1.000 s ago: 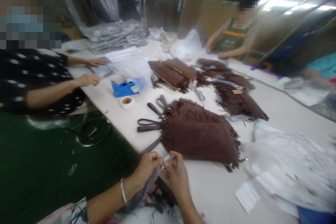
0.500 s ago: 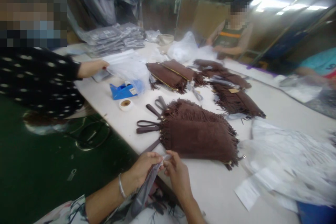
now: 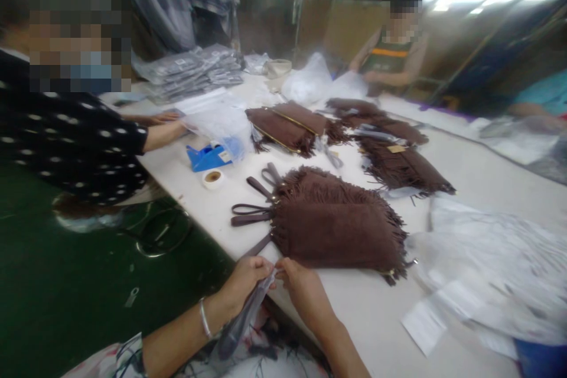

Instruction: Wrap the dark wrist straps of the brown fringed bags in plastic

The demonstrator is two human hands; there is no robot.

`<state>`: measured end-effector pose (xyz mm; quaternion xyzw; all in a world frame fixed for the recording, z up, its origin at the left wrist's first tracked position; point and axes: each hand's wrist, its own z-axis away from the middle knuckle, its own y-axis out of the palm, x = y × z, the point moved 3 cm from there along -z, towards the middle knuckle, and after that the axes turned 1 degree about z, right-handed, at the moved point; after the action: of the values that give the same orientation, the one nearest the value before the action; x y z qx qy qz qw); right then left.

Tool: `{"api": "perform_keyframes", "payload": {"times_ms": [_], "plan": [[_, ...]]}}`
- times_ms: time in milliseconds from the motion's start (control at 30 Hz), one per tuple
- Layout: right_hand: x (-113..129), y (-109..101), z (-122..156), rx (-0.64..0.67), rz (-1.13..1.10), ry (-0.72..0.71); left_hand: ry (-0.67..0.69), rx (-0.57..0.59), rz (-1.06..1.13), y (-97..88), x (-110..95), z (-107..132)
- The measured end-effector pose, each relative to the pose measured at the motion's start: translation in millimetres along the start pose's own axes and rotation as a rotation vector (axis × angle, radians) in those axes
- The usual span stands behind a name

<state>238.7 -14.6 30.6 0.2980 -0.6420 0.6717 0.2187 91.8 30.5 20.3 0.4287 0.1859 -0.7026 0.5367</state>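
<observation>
Low at the table's near edge, my left hand point(image 3: 247, 282) is closed around the upper end of a narrow clear plastic sleeve point(image 3: 241, 319) with a dark strap-like strip inside. The sleeve hangs down toward my lap. My right hand point(image 3: 305, 292) pinches at the sleeve's top end, close beside the left fingertips; the fingers partly hide what is between them. Just beyond both hands lies a stack of brown fringed pouches point(image 3: 336, 236). Several brown wrist straps point(image 3: 250, 220) stick out from the stack's left side.
Past the stack are more fringed pouches point(image 3: 287, 124), a blue tape dispenser point(image 3: 208, 157) and a tape roll point(image 3: 213, 179). Plastic bags point(image 3: 491, 271) and white paper cards point(image 3: 424, 325) lie at right. A co-worker in a dotted sleeve point(image 3: 101, 130) reaches in from the left; others work farther back.
My right hand has turned and its fingers have closed in at the sleeve's top. The co-worker on the left has leaned in, with both hands now showing at the table.
</observation>
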Motion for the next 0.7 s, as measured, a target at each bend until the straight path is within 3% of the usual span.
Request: {"api": "perform_keyframes", "payload": {"times_ms": [267,567,700], "plan": [[-2.7,-0.6,1.8,0.001,0.213,-0.089,0.008,-0.07,-0.093,3.7,3.5,1.2],[-4.8,12.1,11.5,-0.137,0.259,-0.129,0.067,-0.266,0.105,10.9,7.1,5.8],[-8.8,13.4,15.9,-0.234,0.282,-0.231,-0.057,-0.251,0.199,12.0,12.1,2.2]]}}
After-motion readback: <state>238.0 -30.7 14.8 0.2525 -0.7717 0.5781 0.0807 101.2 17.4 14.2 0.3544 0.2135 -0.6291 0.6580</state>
